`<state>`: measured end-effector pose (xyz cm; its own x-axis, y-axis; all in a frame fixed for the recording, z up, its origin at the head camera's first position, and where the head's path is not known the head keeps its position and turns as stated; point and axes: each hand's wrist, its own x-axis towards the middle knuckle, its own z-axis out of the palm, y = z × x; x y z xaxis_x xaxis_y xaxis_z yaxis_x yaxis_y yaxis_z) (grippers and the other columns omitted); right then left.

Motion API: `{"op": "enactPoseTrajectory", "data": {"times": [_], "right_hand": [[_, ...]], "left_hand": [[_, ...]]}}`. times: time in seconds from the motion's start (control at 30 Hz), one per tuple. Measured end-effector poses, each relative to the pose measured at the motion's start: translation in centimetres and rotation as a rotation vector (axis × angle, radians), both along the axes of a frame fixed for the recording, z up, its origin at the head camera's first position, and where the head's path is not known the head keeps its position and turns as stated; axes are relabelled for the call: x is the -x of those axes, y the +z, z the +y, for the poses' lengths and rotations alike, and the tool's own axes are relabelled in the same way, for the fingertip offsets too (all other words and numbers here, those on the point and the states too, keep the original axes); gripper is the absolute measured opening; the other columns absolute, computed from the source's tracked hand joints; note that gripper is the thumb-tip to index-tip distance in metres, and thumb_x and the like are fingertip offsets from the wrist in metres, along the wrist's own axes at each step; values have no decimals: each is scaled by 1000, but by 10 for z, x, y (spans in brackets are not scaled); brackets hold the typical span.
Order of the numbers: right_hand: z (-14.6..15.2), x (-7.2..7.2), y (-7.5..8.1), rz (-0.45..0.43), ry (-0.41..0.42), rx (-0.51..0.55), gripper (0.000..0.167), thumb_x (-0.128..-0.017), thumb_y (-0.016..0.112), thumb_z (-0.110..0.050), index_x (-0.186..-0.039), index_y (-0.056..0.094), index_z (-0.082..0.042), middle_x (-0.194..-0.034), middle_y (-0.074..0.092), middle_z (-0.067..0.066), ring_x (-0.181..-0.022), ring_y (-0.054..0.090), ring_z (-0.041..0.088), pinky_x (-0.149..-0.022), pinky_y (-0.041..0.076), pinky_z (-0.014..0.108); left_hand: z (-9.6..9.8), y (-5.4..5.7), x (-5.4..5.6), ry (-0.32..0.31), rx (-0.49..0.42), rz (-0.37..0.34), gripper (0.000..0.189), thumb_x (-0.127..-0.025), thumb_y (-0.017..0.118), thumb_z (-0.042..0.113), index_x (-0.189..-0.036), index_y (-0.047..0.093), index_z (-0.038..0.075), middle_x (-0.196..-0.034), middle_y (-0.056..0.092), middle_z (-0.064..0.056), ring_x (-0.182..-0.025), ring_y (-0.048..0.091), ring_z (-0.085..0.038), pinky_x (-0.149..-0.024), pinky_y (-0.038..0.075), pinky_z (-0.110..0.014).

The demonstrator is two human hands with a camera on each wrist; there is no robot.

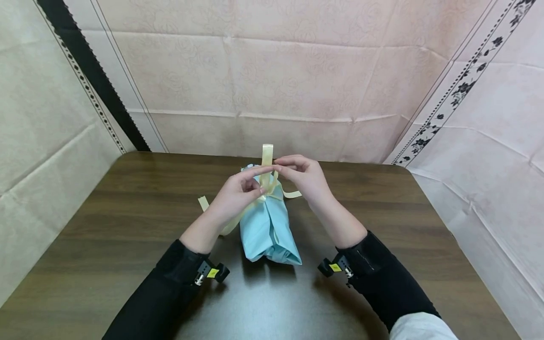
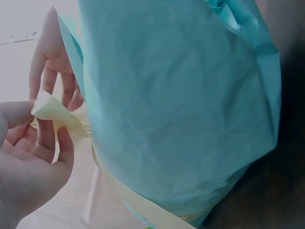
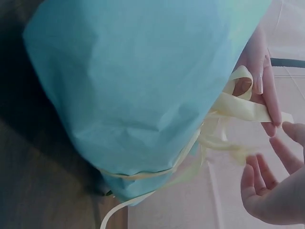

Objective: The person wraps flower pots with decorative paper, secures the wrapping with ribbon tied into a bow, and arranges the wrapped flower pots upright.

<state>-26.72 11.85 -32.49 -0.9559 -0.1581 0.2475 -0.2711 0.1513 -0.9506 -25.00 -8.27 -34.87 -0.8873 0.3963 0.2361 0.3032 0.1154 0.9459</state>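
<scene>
A light-blue wrapped package (image 1: 269, 229) rests on the table, its gathered far end tied with a pale yellow ribbon (image 1: 266, 177). My left hand (image 1: 242, 186) pinches a loop of this ribbon above the knot, thumb below and forefinger stretched along it. From the other side, my right hand (image 1: 303, 177) brings its thumb and forefinger together on the ribbon, right at the left forefinger's tip. Part of the ribbon stands up above the fingers. In the right wrist view, a small curled loop (image 3: 243, 78) shows beside the left hand (image 3: 262, 71). The package hides part of each far hand in the wrist views.
Loose ribbon tails (image 1: 292, 194) reach out to both sides of the package. The brown wooden table (image 1: 148, 226) has its far edge just behind the hands. Pale patterned cloth (image 1: 276, 85) hangs behind and along the sides.
</scene>
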Motion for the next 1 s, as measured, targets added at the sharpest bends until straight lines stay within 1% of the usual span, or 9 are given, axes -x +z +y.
{"op": "enactPoseTrajectory", "data": {"times": [0.1, 0.17, 0.27, 0.37, 0.53, 0.6, 0.7, 0.87, 1.0], "right_hand": [[1, -3, -1, 29, -49, -18, 22, -90, 71, -17, -108, 71, -4, -104, 64, 7, -92, 59, 20, -81, 48, 34], [1, -5, -3, 62, -34, -33, 17, -90, 71, -14, -103, 72, -2, -100, 66, 8, -88, 59, 21, -76, 49, 32], [2, -6, -7, 128, 64, -90, 11, -89, 71, -9, -95, 73, 0, -94, 67, 8, -87, 60, 22, -74, 50, 33], [3, -6, -14, 217, 166, -197, 7, -87, 73, -8, -93, 76, -4, -94, 65, 2, -90, 60, 19, -77, 49, 36], [4, -1, -32, 497, 271, -322, 16, -77, 83, -5, -92, 79, -6, -92, 64, -2, -91, 55, 17, -74, 45, 32], [2, 0, -38, 627, 284, -342, 18, -73, 85, -4, -90, 78, -4, -90, 64, -1, -89, 54, 18, -72, 44, 29], [-3, 1, -45, 742, 279, -352, 17, -72, 85, -2, -88, 78, -3, -88, 64, 1, -86, 53, 18, -70, 42, 27], [-8, -3, -48, 732, 256, -316, 12, -75, 82, 3, -85, 79, -3, -88, 65, 2, -85, 53, 18, -69, 41, 25], [-9, -8, -47, 595, 257, -215, 11, -77, 78, 7, -85, 76, 0, -91, 66, 9, -90, 57, 23, -75, 46, 29]], "left_hand": [[-1, 1, -1, 13, -2, -2, 47, -96, 61, 4, -136, 59, 28, -114, 57, -6, -79, 51, -24, -63, 43, -25], [-1, 1, -1, 19, -2, -6, 47, -96, 61, 5, -135, 59, 30, -116, 56, -5, -79, 50, -24, -62, 42, -25], [-2, 1, 0, 25, -9, -4, 47, -96, 61, 6, -136, 59, 31, -110, 55, -10, -78, 49, -24, -61, 41, -24], [-2, 0, 1, 25, -23, 5, 47, -97, 60, 6, -137, 57, 30, -106, 54, -11, -78, 49, -24, -60, 40, -23], [0, -2, 5, 30, -40, 25, 48, -97, 59, 5, -138, 56, 28, -108, 54, -7, -79, 49, -24, -58, 39, -22], [0, -2, 6, 38, -38, 32, 48, -97, 59, 5, -138, 56, 28, -113, 55, -5, -80, 50, -25, -58, 39, -22], [1, -3, 6, 50, -39, 32, 48, -97, 58, 4, -138, 56, 27, -115, 55, -3, -81, 51, -24, -58, 40, -21], [2, -2, 7, 63, -37, 23, 49, -97, 58, 1, -139, 56, 25, -102, 56, -12, -80, 52, -24, -59, 41, -21], [1, -2, 7, 67, -39, 23, 50, -97, 58, 1, -140, 54, 24, -97, 56, -14, -80, 52, -27, -59, 41, -21]]}}
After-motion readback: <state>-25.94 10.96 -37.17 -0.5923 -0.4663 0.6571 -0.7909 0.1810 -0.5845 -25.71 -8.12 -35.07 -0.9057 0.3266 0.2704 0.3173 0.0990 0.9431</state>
